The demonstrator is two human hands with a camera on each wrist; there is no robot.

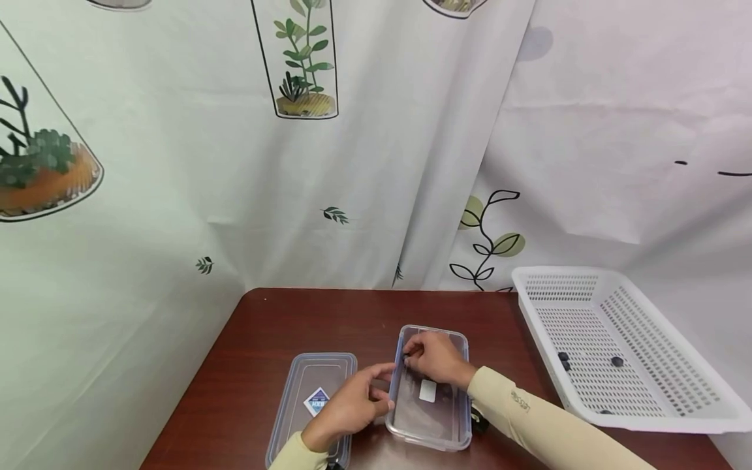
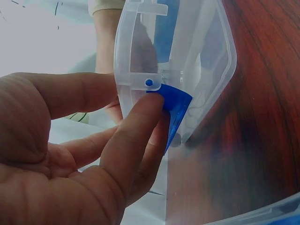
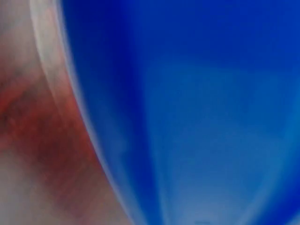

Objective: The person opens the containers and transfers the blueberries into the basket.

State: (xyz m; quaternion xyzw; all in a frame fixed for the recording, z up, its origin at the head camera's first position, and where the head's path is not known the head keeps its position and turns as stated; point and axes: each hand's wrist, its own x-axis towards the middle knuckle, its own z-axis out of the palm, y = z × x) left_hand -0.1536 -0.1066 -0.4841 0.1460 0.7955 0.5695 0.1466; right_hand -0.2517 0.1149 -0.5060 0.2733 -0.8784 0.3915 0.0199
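Note:
A clear plastic food container (image 1: 420, 427) with blue side latches stands on the table. My left hand (image 1: 358, 401) is at its left side, the fingers curved against the wall. In the left wrist view, a fingertip presses by the hinge of a blue latch (image 2: 176, 105) that hangs down. My right hand (image 1: 436, 356) reaches over the container, thumb and fingers bent together near its left wall. A small dark spot shows at those fingertips; I cannot tell what it is. Blurred blue plastic (image 3: 197, 117) fills most of the right wrist view.
A second clear container with a blue-edged rim (image 1: 323, 356) and a blue-white label (image 1: 316, 401) lies to the left, partly under my left forearm. At the right stands a white perforated basket (image 1: 578, 326) with several small dark round pieces (image 1: 617, 361). A printed curtain (image 1: 364, 163) hangs behind the table.

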